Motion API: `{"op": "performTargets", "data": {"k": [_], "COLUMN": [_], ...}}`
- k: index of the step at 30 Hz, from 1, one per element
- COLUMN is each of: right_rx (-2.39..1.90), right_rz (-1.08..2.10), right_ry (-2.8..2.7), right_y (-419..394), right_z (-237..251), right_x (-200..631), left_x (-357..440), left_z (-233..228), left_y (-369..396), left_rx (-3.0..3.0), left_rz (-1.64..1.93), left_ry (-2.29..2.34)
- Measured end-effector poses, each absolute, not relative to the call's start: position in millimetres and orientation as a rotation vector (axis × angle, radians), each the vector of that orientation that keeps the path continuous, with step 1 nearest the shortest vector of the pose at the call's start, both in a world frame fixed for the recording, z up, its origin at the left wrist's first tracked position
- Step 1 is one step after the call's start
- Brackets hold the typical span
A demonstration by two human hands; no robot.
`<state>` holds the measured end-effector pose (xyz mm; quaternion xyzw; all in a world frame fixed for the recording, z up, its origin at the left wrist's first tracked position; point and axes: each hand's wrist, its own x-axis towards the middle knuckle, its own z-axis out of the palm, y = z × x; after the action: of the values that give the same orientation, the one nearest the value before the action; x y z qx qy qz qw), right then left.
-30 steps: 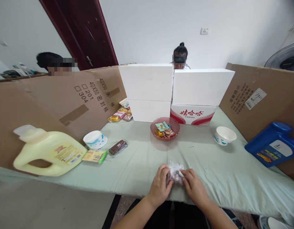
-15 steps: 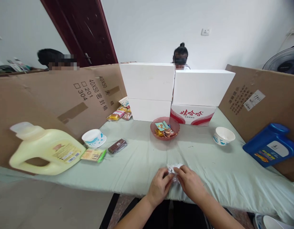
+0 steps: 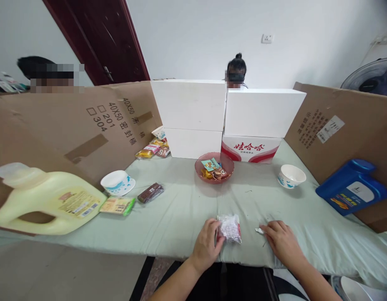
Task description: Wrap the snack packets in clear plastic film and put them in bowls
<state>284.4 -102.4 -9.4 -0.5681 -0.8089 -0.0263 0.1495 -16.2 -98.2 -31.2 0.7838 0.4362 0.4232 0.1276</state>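
A small clear-and-white plastic packet (image 3: 230, 228) with red at its side lies near the front edge of the cloth-covered table. My left hand (image 3: 207, 241) is closed on its left edge, thumb in front and fingers behind. To the right, my right hand (image 3: 281, 239) pinches a small white scrap (image 3: 259, 230) at the cloth, apart from the packet. What the packet contains cannot be made out. Beyond both hands sits a pink glass bowl (image 3: 198, 172) with several wrapped snacks in it.
On the left are a yellow jug (image 3: 52, 196), a tilted paper bowl (image 3: 113, 184), a green-edged packet (image 3: 116, 206) and a brown wrapped bar (image 3: 151, 193). Another paper bowl (image 3: 291, 176) and a blue bottle (image 3: 350, 188) stand right. White boxes (image 3: 193, 108) and cardboard (image 3: 118, 121) wall the table; two people sit beyond.
Both hands were together on the packet. My right hand has moved away to the right with the white scrap, while my left hand stays on the packet. The view has turned slightly right.
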Motion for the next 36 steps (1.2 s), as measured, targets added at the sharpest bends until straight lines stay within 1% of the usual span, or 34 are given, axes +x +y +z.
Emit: {"op": "performTargets", "data": {"k": [2, 4, 7, 9, 11, 16, 20, 23, 25, 27, 29, 33, 35, 36], "right_rx": [-1.567, -1.449, -1.270, -1.211, -1.228, -1.426, -1.445, -1.305, -1.194, -1.102, -1.048, -1.065, -1.071, -1.068], "right_rz": [-0.058, 0.039, 0.171, 0.215, 0.211, 0.106, 0.074, 0.165, 0.257, 0.342, 0.386, 0.384, 0.358, 0.329], "right_ry": [-2.282, -2.259, -2.270, -2.259, -2.189, -1.915, -1.838, -1.941, -2.061, -2.202, -2.328, -2.391, -2.365, -2.352], "right_y": [-102.1, -99.9, -92.1, -85.6, -81.0, -87.8, -101.3, -109.3, -116.1, -124.9, -134.5, -147.9, -149.2, -148.3], "right_z": [-3.8, 4.0, 12.0, 10.8, 3.9, -15.0, -0.1, 21.2, 30.3, 31.7, 26.7, 11.6, 7.8, 7.2], "right_x": [263.5, 231.8, 188.1, 175.7, 180.6, 225.7, 228.4, 208.4, 194.0, 182.4, 174.2, 167.1, 167.6, 168.8], "left_x": [-14.1, -10.8, -7.5, -9.6, -15.9, -27.6, -15.1, -10.1, -16.7, -30.6, -47.7, -71.0, -70.8, -67.7], "left_z": [-32.5, -29.6, -20.5, -16.1, -15.9, -22.0, -9.1, 5.2, 8.2, 3.8, -4.5, -12.1, -7.5, -4.0], "left_y": [-98.6, -98.3, -97.6, -97.8, -99.2, -104.0, -100.7, -92.7, -87.0, -83.0, -81.8, -89.6, -98.7, -104.1], "left_rx": [2.194, 2.146, 2.152, 2.158, 2.133, 2.049, 2.278, 2.380, 2.418, 2.360, 2.183, 1.882, 1.916, 2.002], "left_rz": [1.276, 1.235, 1.139, 1.138, 1.174, 1.311, 1.320, 1.364, 1.319, 1.254, 1.262, 1.417, 1.564, 1.612], "left_ry": [1.350, 1.401, 1.379, 1.364, 1.404, 1.570, 1.433, 1.375, 1.366, 1.429, 1.584, 1.863, 1.851, 1.764]}}
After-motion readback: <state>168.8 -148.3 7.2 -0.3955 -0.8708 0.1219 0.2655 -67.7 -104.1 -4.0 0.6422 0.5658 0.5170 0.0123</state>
